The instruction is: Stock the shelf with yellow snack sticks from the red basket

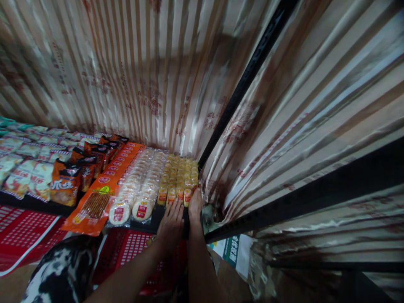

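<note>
Rows of small yellow-wrapped snack packs (179, 176) with red labels stand at the right end of a dark shelf. My left hand (172, 221) lies against the front of these rows, its fingers stretched out and touching the lower edge of the front packs. Along the right side of the same rows is my right hand (195, 206), with fingers extended forward and partly hidden behind the wrist. Neither hand visibly grips a pack. Left of the yellow packs lie clear sleeves of round white crackers (142, 208), then an orange bag of thin brown sticks (96, 204).
Orange-and-black snack bags (65, 181) and white snack bags (41, 176) fill the shelf's left. Red plastic baskets (124, 248) sit below. A pleated, patterned curtain (142, 75) hangs behind, with a black pole (243, 88) and a dark bar (315, 189) at right.
</note>
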Motion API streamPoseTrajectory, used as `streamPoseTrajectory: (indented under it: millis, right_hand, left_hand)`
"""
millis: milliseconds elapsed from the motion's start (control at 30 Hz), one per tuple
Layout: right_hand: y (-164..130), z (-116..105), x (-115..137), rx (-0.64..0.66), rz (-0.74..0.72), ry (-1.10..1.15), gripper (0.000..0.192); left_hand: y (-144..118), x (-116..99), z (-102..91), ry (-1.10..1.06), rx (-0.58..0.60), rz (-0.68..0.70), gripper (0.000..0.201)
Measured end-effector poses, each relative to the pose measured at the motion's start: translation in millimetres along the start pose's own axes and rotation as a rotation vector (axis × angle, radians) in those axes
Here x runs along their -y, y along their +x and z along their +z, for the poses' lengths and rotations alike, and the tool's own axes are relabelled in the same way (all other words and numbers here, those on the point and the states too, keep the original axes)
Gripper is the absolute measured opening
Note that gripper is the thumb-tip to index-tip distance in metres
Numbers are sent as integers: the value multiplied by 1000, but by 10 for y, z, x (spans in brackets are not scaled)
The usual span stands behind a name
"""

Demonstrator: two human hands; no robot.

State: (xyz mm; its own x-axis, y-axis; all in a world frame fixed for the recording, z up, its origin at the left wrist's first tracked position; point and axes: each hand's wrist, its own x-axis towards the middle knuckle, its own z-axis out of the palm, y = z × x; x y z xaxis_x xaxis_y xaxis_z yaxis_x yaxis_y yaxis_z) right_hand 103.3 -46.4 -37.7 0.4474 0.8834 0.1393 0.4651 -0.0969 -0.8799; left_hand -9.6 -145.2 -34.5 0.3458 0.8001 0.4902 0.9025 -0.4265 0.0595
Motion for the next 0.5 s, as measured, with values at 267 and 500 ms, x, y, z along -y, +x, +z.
streamPoseTrajectory:
  millis: [267, 500]
  right_hand:
    - [-144, -63, 134, -59, -143, 29, 67]
    - [-524, -89, 406, -9, -299, -63, 64]
  left_hand:
    - [-31, 32, -15, -51, -67, 20, 41]
    - [-67, 113, -154, -112, -19, -1, 42]
